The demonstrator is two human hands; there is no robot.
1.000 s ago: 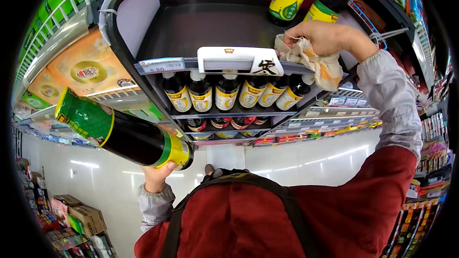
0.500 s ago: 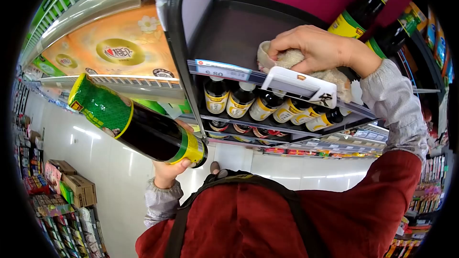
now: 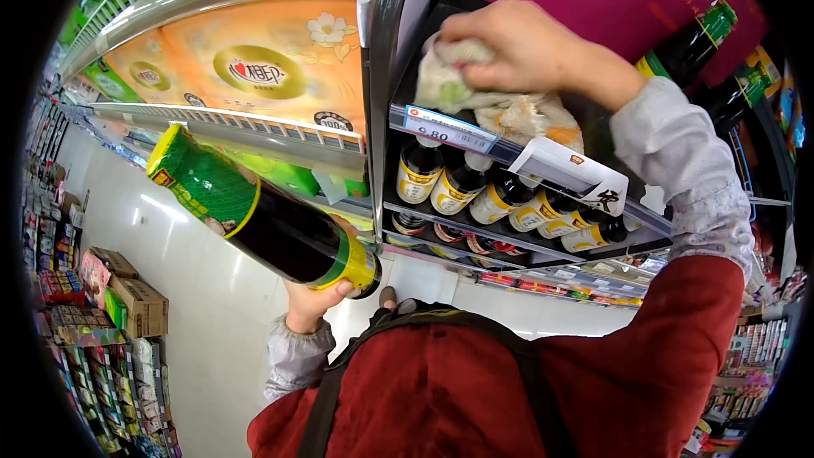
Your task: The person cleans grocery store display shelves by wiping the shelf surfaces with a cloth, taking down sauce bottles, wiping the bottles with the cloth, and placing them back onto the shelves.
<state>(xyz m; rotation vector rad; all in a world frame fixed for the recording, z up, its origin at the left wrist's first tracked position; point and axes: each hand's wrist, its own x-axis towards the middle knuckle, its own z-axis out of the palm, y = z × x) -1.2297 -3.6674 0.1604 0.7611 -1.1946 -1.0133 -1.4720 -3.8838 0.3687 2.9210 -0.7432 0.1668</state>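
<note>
Wiping behind the shelf's front edge [image 3: 506,151] suits an even press from the right hand [image 3: 526,47], clenched on a crumpled cloth [image 3: 527,114], while the left hand [image 3: 307,301], wrapped firmly around the tilted dark sauce bottle [image 3: 288,233] near its base, holds it left of the shelf.

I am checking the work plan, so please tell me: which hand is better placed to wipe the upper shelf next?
Probably the right hand: it grips the cloth at the upper shelf, near its price label. The left hand is occupied with a tilted dark bottle.
</note>
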